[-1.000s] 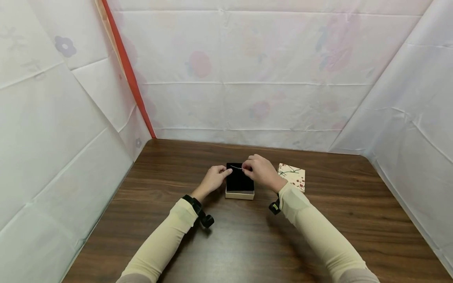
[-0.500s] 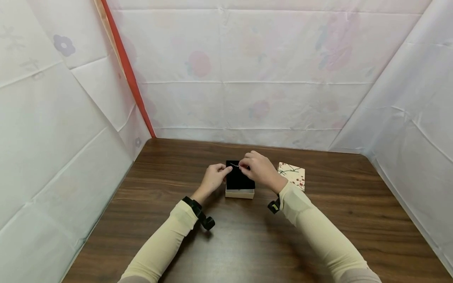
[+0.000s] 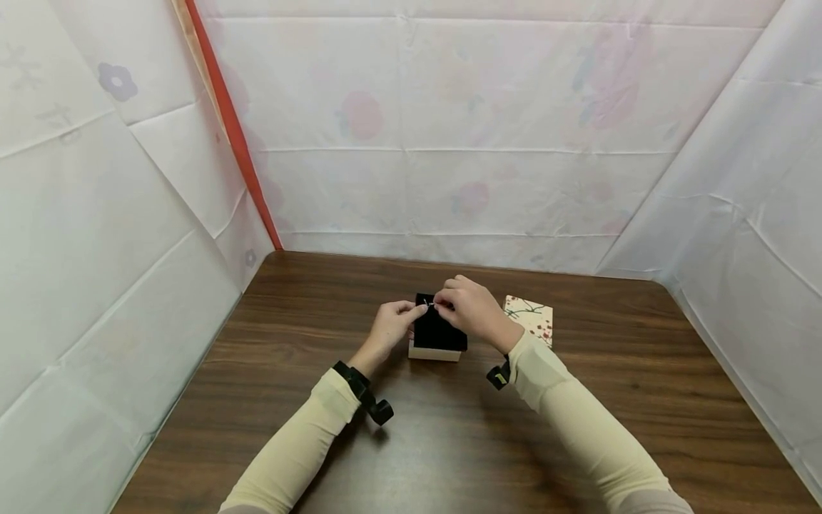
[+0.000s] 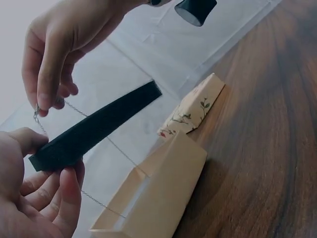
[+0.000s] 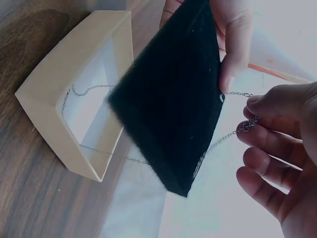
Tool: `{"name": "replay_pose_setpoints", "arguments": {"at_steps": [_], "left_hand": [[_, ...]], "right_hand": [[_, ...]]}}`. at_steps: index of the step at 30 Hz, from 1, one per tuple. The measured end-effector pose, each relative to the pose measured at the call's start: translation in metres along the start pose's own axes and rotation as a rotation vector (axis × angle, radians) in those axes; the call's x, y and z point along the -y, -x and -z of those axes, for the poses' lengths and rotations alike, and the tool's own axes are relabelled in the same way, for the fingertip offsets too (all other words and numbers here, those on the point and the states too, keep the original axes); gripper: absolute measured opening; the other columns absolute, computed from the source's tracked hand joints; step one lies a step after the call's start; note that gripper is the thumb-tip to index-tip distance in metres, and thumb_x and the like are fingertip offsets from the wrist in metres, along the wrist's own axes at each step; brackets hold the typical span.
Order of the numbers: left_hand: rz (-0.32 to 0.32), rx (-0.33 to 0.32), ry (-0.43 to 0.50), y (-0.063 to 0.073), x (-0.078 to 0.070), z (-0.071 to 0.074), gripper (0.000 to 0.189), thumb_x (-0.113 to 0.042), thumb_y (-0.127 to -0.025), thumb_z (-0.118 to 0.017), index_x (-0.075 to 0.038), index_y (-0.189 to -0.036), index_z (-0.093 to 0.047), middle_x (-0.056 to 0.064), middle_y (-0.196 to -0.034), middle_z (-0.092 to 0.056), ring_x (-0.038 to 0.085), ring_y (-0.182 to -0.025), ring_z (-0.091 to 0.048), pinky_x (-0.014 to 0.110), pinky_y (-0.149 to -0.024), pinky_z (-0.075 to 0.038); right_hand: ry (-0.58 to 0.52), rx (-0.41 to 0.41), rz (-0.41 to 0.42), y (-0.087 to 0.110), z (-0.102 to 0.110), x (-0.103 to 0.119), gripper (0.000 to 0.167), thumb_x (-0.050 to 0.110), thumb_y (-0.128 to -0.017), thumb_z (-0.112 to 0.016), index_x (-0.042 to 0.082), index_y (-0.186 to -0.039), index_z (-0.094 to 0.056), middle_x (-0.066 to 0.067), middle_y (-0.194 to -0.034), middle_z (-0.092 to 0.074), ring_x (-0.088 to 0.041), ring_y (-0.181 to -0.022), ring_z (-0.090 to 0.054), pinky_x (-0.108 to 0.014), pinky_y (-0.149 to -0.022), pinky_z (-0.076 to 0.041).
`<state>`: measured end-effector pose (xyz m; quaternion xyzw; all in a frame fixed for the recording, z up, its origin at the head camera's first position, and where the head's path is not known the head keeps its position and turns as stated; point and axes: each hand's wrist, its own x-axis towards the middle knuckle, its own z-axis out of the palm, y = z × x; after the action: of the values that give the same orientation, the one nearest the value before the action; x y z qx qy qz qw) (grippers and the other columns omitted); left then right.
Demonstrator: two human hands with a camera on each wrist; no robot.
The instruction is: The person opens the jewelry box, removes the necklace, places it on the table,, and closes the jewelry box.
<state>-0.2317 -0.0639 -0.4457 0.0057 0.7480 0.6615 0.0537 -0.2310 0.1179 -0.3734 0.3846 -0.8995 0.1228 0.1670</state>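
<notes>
My left hand (image 3: 389, 325) holds a black velvety pad (image 5: 168, 89) by its edge, thumb on one face and fingers behind. The pad is tilted and raised over an open cream box (image 4: 171, 186). Between thumb and fingertips, my right hand (image 3: 472, 308) pinches a thin silver chain necklace (image 5: 229, 138) near its ends. From there the chain passes the pad's edge, and its lower loop hangs behind the pad into the white-lined box. In the head view, the pad hides most of the box, and the chain shows only as a short glint between the hands.
To the right of the box lies its cream lid (image 3: 529, 314), printed with red flowers and dark green stems. Both stand on a dark wooden table (image 3: 424, 435). White patterned sheets (image 3: 488, 128) enclose the back and sides. Each wrist wears a black camera.
The pad has come up out of the box and turned slightly, shifting right with my left hand. My right hand has moved a little left, still pinching the chain.
</notes>
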Motion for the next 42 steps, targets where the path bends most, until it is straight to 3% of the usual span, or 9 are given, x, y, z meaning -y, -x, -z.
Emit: {"name": "replay_pose_setpoints", "arguments": {"at_steps": [2,7,10,20,30,37,42], "left_hand": [[0.005,0.028,0.0,0.004,-0.006,-0.001,0.029,-0.023,-0.091,-0.069,0.004,-0.102,-0.07,-0.003,-0.07,-0.061,0.009,-0.057,-0.053,0.032,-0.06,-0.055],[-0.019,0.053,-0.039,0.006,-0.005,-0.002,0.029,-0.02,-0.088,-0.072,0.004,-0.103,-0.07,-0.001,-0.071,-0.068,0.012,-0.056,-0.056,0.031,-0.06,-0.056],[-0.036,0.036,-0.046,0.005,0.002,-0.003,0.027,-0.02,-0.087,-0.074,0.003,-0.1,-0.071,0.002,-0.075,-0.071,0.009,-0.055,-0.056,0.026,-0.056,-0.053],[-0.014,-0.001,-0.073,0.006,0.003,-0.003,0.024,-0.019,-0.086,-0.074,0.001,-0.101,-0.072,0.006,-0.077,-0.072,0.009,-0.053,-0.054,0.023,-0.054,-0.051],[-0.006,-0.031,-0.122,0.005,0.011,-0.006,0.02,-0.018,-0.085,-0.075,0.001,-0.091,-0.072,-0.006,-0.06,-0.059,0.007,-0.049,-0.049,0.021,-0.051,-0.044],[-0.084,-0.067,-0.231,0.007,0.012,-0.007,0.021,-0.019,-0.083,-0.076,0.001,-0.089,-0.073,0.008,-0.076,-0.072,0.006,-0.062,-0.058,0.021,-0.059,-0.047],[-0.086,-0.072,-0.246,0.008,0.012,-0.006,0.022,-0.02,-0.085,-0.075,0.001,-0.09,-0.072,0.012,-0.08,-0.073,0.008,-0.066,-0.06,0.022,-0.062,-0.048]], "right_hand": [[-0.009,0.004,-0.004,0.001,0.0,0.0,0.007,0.012,-0.089,-0.07,0.009,-0.09,-0.076,-0.002,-0.085,-0.066,-0.016,-0.075,-0.054,-0.028,-0.065,-0.048],[-0.025,-0.005,-0.002,0.002,0.002,0.0,0.007,0.012,-0.089,-0.07,0.009,-0.091,-0.076,-0.003,-0.085,-0.067,-0.017,-0.076,-0.055,-0.029,-0.066,-0.049],[-0.012,-0.003,-0.003,0.002,0.004,0.0,0.007,0.013,-0.089,-0.07,0.009,-0.09,-0.076,-0.002,-0.085,-0.067,-0.017,-0.076,-0.056,-0.028,-0.066,-0.05],[0.008,-0.02,0.014,0.003,0.011,0.0,0.005,0.01,-0.087,-0.071,0.008,-0.087,-0.076,-0.003,-0.083,-0.066,-0.017,-0.076,-0.058,-0.028,-0.065,-0.05],[-0.02,-0.028,0.015,0.003,0.022,0.0,0.006,0.009,-0.088,-0.07,0.006,-0.087,-0.075,-0.004,-0.081,-0.065,-0.018,-0.074,-0.057,-0.03,-0.066,-0.05],[-0.051,-0.033,0.034,0.0,0.034,0.004,0.005,0.006,-0.087,-0.07,0.005,-0.087,-0.075,-0.005,-0.08,-0.064,-0.019,-0.073,-0.056,-0.03,-0.065,-0.049],[-0.054,-0.048,0.053,-0.002,0.044,0.009,0.005,0.006,-0.087,-0.07,0.005,-0.087,-0.075,-0.005,-0.079,-0.064,-0.018,-0.072,-0.056,-0.029,-0.064,-0.049]]}}
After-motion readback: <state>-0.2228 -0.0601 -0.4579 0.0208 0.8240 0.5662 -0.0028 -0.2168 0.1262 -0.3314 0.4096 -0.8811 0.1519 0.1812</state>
